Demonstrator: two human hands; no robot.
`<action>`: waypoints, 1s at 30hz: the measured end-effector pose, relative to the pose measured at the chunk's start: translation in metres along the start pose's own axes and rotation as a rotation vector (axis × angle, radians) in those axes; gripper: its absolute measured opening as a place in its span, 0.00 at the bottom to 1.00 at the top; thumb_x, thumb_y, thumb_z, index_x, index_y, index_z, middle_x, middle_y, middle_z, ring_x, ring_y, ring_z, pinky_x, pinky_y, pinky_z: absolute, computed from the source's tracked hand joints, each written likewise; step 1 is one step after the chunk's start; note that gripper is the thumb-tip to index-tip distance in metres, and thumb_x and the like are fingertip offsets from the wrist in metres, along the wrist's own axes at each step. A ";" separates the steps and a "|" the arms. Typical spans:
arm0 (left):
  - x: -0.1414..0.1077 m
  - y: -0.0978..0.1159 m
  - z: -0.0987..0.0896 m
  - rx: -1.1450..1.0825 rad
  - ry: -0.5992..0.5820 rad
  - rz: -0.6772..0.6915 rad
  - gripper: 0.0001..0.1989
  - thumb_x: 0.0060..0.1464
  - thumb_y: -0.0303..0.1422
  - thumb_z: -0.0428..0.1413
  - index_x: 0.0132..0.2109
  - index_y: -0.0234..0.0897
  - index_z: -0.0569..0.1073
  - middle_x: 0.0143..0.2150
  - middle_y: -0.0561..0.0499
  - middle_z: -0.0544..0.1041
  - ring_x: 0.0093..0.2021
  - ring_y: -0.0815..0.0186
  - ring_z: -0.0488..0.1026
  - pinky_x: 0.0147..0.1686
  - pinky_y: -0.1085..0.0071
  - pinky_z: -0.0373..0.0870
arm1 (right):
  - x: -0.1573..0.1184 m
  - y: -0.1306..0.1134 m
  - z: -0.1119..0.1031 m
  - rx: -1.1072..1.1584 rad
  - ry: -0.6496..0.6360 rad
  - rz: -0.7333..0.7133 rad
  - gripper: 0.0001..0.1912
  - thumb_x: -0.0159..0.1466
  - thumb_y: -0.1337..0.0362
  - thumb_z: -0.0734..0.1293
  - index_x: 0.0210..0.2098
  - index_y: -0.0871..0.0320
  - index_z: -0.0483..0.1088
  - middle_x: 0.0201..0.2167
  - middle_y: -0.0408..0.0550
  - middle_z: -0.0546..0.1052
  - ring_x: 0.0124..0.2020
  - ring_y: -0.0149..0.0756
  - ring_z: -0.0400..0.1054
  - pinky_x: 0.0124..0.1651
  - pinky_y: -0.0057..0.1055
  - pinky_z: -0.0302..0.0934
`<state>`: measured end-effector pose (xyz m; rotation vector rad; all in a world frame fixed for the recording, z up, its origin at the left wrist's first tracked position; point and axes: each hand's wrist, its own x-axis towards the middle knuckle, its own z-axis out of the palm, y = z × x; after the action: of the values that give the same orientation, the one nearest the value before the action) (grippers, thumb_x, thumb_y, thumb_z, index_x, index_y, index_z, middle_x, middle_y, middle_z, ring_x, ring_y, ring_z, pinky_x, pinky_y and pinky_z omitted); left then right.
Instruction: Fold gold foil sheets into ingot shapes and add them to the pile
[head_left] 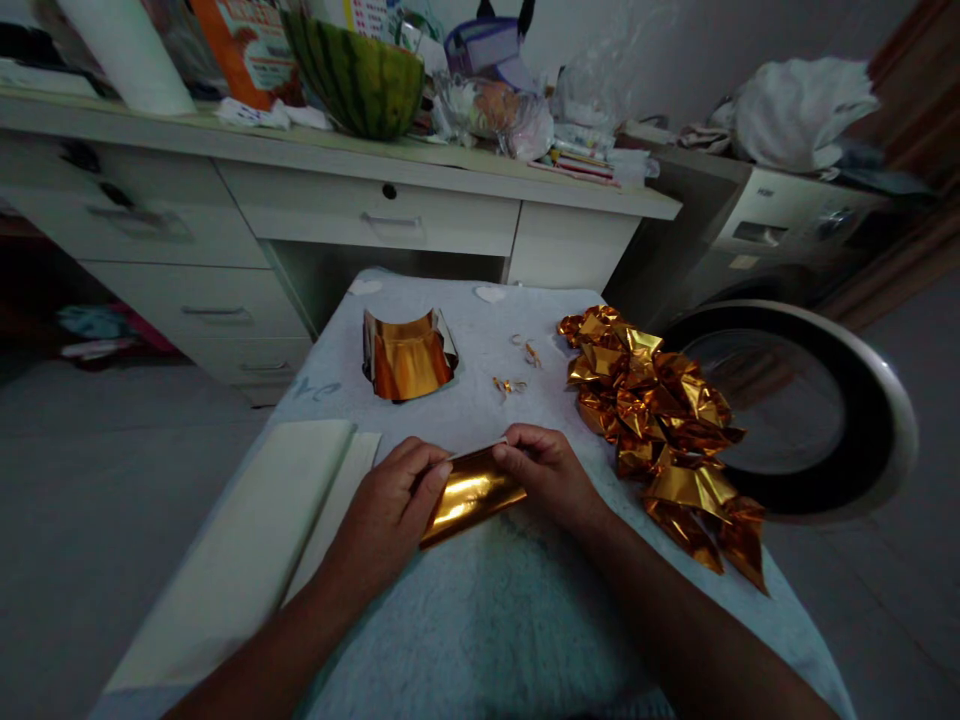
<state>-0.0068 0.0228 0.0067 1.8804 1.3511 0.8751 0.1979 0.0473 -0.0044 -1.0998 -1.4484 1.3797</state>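
Note:
Between my hands is a sheet of shiny gold foil paper (474, 492), curved and with a pale upper edge. My left hand (397, 495) pinches its left end between thumb and fingers. At the upper right edge, my right hand (551, 475) grips it the same way, thumb on the gold face. Beyond them lies a curled stack of gold foil sheets (411, 358). Two small bunches of thin gold ties (510, 386) rest right of that stack. A heap of folded, crumpled gold foil pieces (652, 400) spreads along the table's right side.
Pale folded paper (240, 530) lies on the left of the cloth-covered table (495, 640). Behind stands a white desk (450, 215) with a cut watermelon (360, 75) and clutter on top. A washing machine's open round door (870, 410) stands close to the table's right edge.

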 end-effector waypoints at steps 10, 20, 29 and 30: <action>-0.002 0.001 -0.002 0.029 -0.001 -0.015 0.13 0.65 0.38 0.46 0.35 0.39 0.71 0.33 0.53 0.71 0.36 0.64 0.70 0.38 0.67 0.64 | -0.003 -0.004 -0.001 0.024 -0.005 0.003 0.16 0.60 0.50 0.70 0.32 0.58 0.70 0.23 0.41 0.67 0.25 0.29 0.60 0.28 0.25 0.54; -0.003 0.004 -0.002 0.037 0.018 0.001 0.13 0.64 0.38 0.47 0.34 0.39 0.72 0.31 0.54 0.72 0.33 0.65 0.70 0.35 0.69 0.64 | -0.006 -0.004 -0.002 0.104 -0.028 0.047 0.16 0.60 0.50 0.69 0.33 0.58 0.71 0.23 0.41 0.68 0.25 0.29 0.62 0.28 0.25 0.55; -0.003 0.002 -0.001 0.041 0.006 -0.002 0.13 0.64 0.38 0.47 0.34 0.39 0.72 0.31 0.54 0.72 0.34 0.65 0.70 0.36 0.68 0.64 | -0.005 -0.002 -0.002 0.063 -0.012 0.019 0.14 0.62 0.53 0.69 0.31 0.58 0.70 0.23 0.41 0.68 0.24 0.28 0.61 0.27 0.24 0.54; -0.003 0.002 -0.001 0.038 0.004 -0.005 0.13 0.64 0.38 0.47 0.34 0.39 0.72 0.32 0.54 0.73 0.34 0.65 0.71 0.36 0.68 0.64 | -0.005 -0.003 -0.003 0.042 -0.008 0.014 0.14 0.62 0.53 0.68 0.31 0.58 0.70 0.23 0.41 0.68 0.25 0.28 0.61 0.27 0.24 0.54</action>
<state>-0.0070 0.0192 0.0088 1.9042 1.3835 0.8568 0.2015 0.0434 -0.0017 -1.0807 -1.4133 1.4194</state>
